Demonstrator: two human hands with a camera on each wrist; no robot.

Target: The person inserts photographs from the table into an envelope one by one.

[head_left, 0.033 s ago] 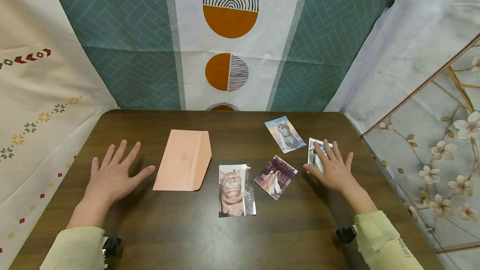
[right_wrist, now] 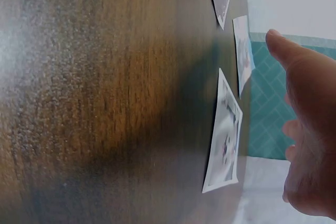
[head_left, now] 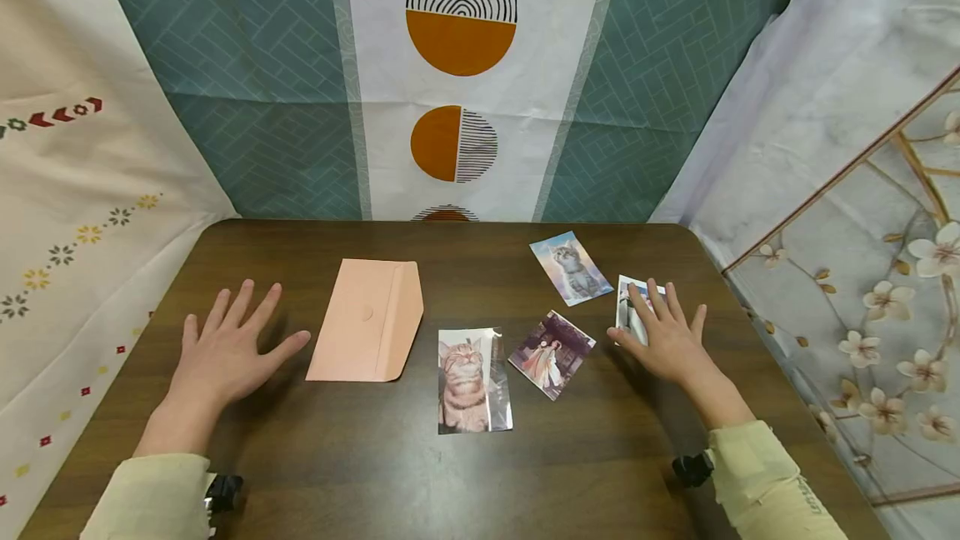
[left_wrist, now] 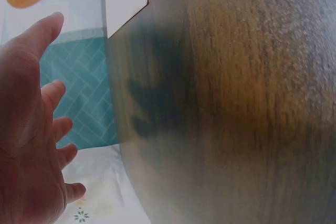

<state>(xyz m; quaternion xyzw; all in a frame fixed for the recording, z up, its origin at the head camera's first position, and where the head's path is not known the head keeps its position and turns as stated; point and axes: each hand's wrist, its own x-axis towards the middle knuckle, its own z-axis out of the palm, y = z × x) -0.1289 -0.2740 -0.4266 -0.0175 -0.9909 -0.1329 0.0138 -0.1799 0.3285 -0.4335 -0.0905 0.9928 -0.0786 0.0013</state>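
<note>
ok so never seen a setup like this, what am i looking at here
No machine here, just a person's bare left hand and right hand. The wide picture comes from a camera worn on the head; the other two come from one on each wrist. On the table lie a pink envelope, a tan cat card, a grey kitten card, a dark purple card and, partly hidden by the right hand in the head view, a fourth card. The left hand is nearest the envelope. Both hands have spread fingers and hold nothing.

Head cam high, downward; wrist cams close, seemingly sideways; share table [head_left: 360,473].
</note>
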